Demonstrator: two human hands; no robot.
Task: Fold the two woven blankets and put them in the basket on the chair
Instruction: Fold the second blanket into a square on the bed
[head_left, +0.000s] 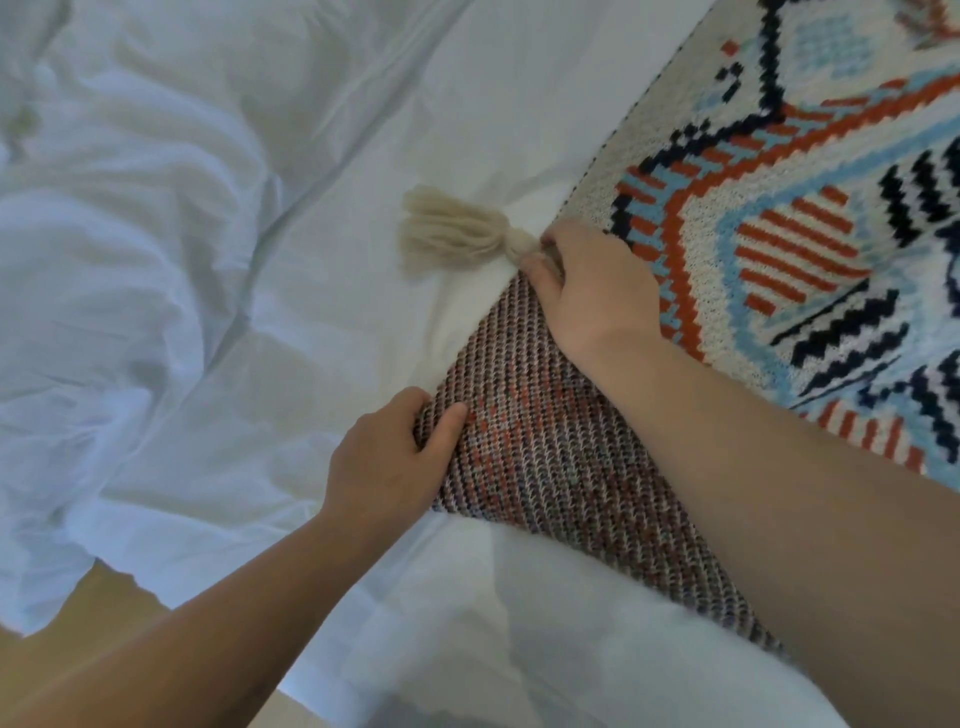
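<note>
white rumpled bed sheet (182, 260) under patterned woven blanket (779, 208), both hands (395, 457) pinching its edge

Both hands (587, 291) grip the woven blanket (779, 218) on white bedding (182, 234)

A bed covered with a white sheet (332, 93) fills most of the view, smooth toward the upper middle. On the left lies a rumpled white duvet (104, 291), thrown into deep folds and soft ridges that run across it at a slant. Its lower edge hangs over the side of the bed at the bottom left. Beneath that edge shows a strip of warm tan floor (104, 597). At the bottom middle, a rounded bulge of white bedding (545, 639) catches a bluish shade
</note>
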